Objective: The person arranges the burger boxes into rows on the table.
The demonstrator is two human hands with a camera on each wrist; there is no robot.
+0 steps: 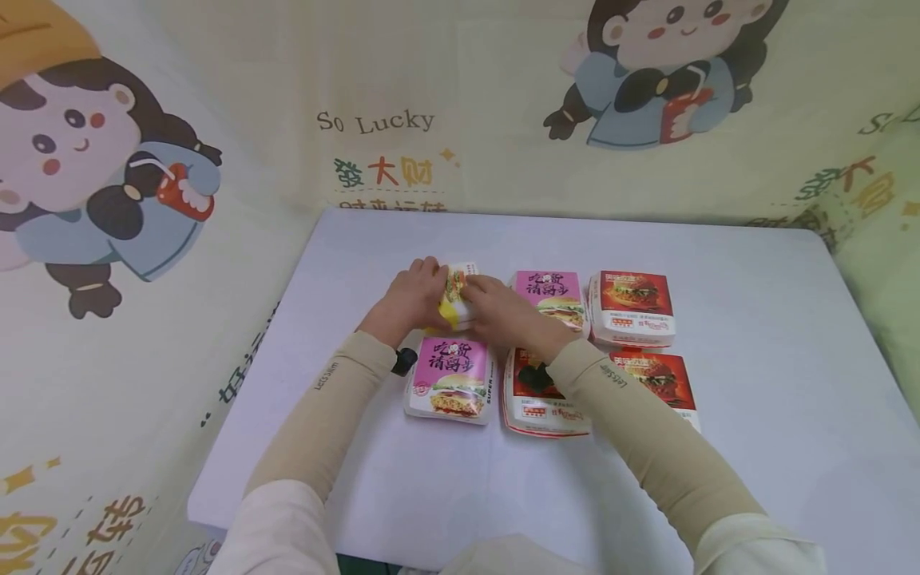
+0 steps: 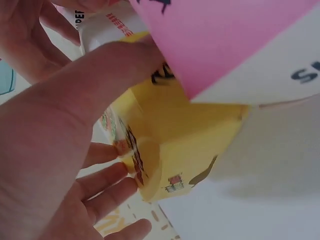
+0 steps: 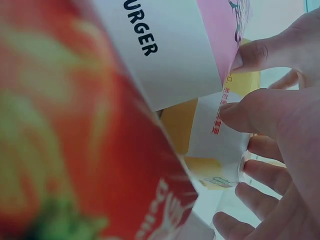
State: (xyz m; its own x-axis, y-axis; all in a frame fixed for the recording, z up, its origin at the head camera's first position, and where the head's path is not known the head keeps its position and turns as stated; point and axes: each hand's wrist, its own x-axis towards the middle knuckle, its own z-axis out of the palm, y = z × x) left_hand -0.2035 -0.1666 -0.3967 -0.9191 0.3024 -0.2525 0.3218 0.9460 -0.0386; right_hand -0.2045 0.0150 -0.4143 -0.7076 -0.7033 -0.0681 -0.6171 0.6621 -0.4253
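Observation:
A yellow-and-white burger box [image 1: 460,291] stands at the back left of the group, between both hands. My left hand [image 1: 411,297] grips its left side; in the left wrist view the thumb lies along the yellow near side [image 2: 180,130], with the fingers at the far side. My right hand [image 1: 503,313] holds the right part, its thumb [image 3: 240,117] against the white panel and the fingers beyond. Just in front lies a pink burger box [image 1: 451,375], its corner overlapping the yellow one in both wrist views.
Right of the hands are a second pink burger box [image 1: 552,291] and a red burger box [image 1: 634,310]. Two more red boxes, one at front middle [image 1: 542,411] and one at front right [image 1: 664,383], are partly covered by my right arm. All are on a white table [image 1: 755,359].

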